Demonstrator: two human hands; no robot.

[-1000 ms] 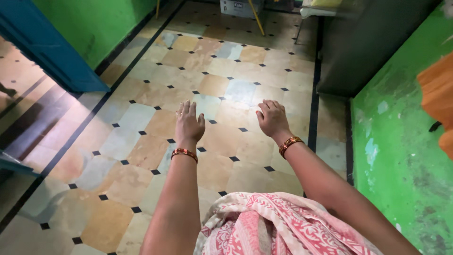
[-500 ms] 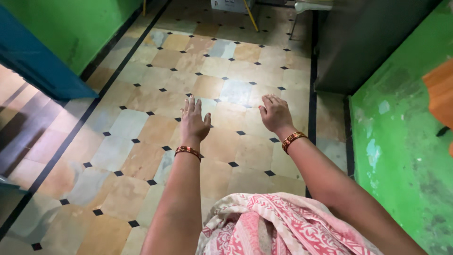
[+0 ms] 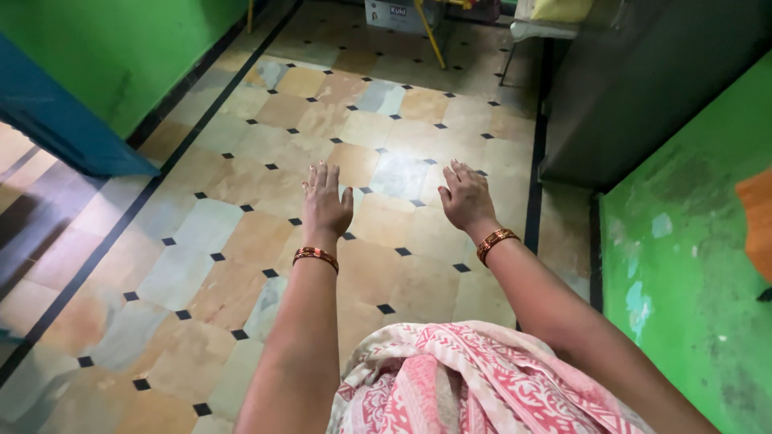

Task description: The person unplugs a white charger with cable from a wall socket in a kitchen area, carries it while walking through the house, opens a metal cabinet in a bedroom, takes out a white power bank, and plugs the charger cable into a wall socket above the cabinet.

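Both my arms reach forward over a tiled floor (image 3: 241,169). My left hand (image 3: 326,205) is flat, palm down, fingers together and slightly spread, holding nothing. My right hand (image 3: 465,197) is likewise palm down and empty, fingers apart. Each wrist wears a red and gold bangle (image 3: 315,256). The hands are a short gap apart and touch nothing. Pink and white patterned cloth (image 3: 458,382) covers my body at the bottom of the view.
A green wall (image 3: 691,265) runs close on the right, with a dark cabinet (image 3: 643,88) beyond it. Another green wall (image 3: 121,48) and a blue door (image 3: 56,128) stand on the left. A box and yellow legs (image 3: 426,28) stand at the far end.
The view has shifted forward along the floor. Both hands stay outstretched and empty, in much the same pose.
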